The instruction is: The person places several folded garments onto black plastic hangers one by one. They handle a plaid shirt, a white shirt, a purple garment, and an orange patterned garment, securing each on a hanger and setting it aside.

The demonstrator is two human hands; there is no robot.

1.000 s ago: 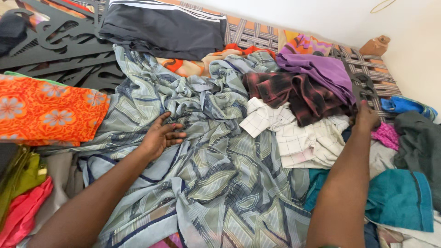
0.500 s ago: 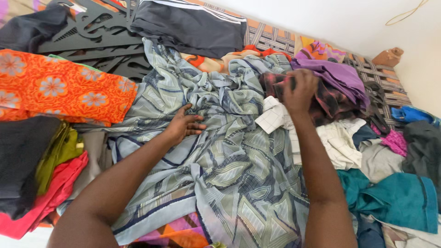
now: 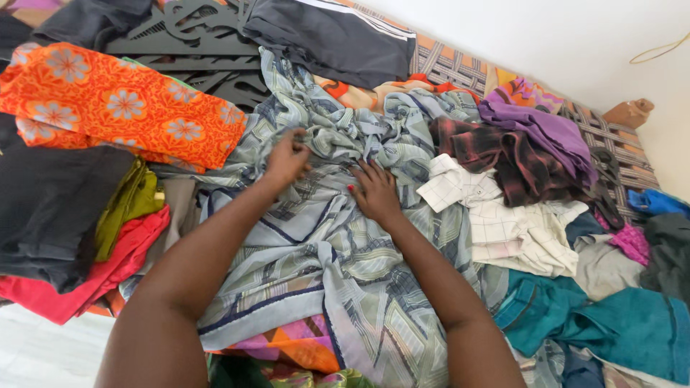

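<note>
- The grey patterned cloth (image 3: pixel 338 251) sprawls over the bed's middle, rumpled and unfolded; folded piles sit at nine o'clock, loose clothes at three.
- The right hand (image 3: pixel 375 192) presses flat on it, fingers spread.
- The left hand (image 3: pixel 287 158), at eleven o'clock from the right hand, pinches a bunched fold.

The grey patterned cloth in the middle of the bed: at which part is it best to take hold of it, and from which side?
Probably the bunched folds at the far end of the grey patterned cloth, coming from above. There the fabric stands up in ridges that fingers can pinch; nearer the person it lies flat. The left hand already closes on such a ridge, while the right hand lies flat beside it.
</note>
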